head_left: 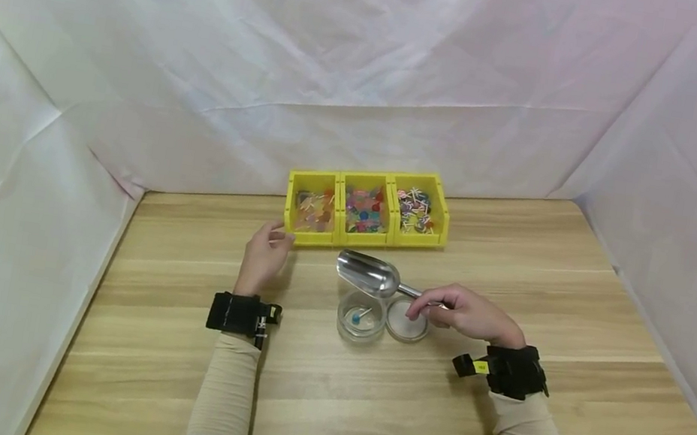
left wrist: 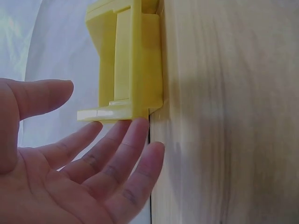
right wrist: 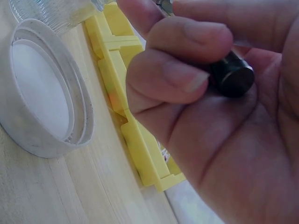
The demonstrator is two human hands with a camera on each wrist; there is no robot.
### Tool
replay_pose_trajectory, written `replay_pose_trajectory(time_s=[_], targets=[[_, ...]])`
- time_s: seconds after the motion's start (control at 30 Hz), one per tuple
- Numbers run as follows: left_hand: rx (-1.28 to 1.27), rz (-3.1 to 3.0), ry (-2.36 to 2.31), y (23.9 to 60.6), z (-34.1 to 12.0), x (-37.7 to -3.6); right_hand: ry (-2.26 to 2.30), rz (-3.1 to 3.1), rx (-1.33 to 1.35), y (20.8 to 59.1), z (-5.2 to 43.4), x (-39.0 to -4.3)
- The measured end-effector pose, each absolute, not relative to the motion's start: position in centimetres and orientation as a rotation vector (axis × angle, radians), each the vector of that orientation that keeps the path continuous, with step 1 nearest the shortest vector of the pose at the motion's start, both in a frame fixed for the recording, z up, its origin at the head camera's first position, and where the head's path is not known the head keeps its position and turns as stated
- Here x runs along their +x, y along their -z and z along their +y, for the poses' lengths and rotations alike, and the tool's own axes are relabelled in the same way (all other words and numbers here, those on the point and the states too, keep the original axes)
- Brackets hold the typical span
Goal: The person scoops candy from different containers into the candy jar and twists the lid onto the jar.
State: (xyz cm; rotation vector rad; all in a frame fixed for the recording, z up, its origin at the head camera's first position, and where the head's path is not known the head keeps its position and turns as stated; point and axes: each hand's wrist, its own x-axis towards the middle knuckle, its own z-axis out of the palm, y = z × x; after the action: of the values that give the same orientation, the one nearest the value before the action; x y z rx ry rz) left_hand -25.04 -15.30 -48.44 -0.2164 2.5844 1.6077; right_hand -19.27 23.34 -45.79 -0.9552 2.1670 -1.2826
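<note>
Now we count three yellow bins (head_left: 367, 207), one jar (head_left: 361, 318), one lid (head_left: 407, 321); our right hand (head_left: 466, 314) grips one scoop (head_left: 370, 274), our left hand (head_left: 265, 253) lies relaxed.

Beige sleeves (head_left: 224, 388) cover both forearms; each wrist wears a black strap (head_left: 234, 312), the right one yellow-tagged (head_left: 481, 367).

Light wooden tabletop (head_left: 398, 423), plank grain running left-right. White wrinkled sheeting (head_left: 360, 59) walls off back, left and right edges. Soft, even lighting.

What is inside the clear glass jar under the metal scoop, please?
The jar holds one small blue piece on a pale stick; the scoop hides its far rim.
</note>
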Motion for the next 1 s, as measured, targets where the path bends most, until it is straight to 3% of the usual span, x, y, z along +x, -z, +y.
replay_pose_trajectory(time_s=[1.0], targets=[[-0.286,2.606,-1.609,49.5,-14.9,-26.0,1.292,2.185,-0.889,46.0,22.7,-19.0]])
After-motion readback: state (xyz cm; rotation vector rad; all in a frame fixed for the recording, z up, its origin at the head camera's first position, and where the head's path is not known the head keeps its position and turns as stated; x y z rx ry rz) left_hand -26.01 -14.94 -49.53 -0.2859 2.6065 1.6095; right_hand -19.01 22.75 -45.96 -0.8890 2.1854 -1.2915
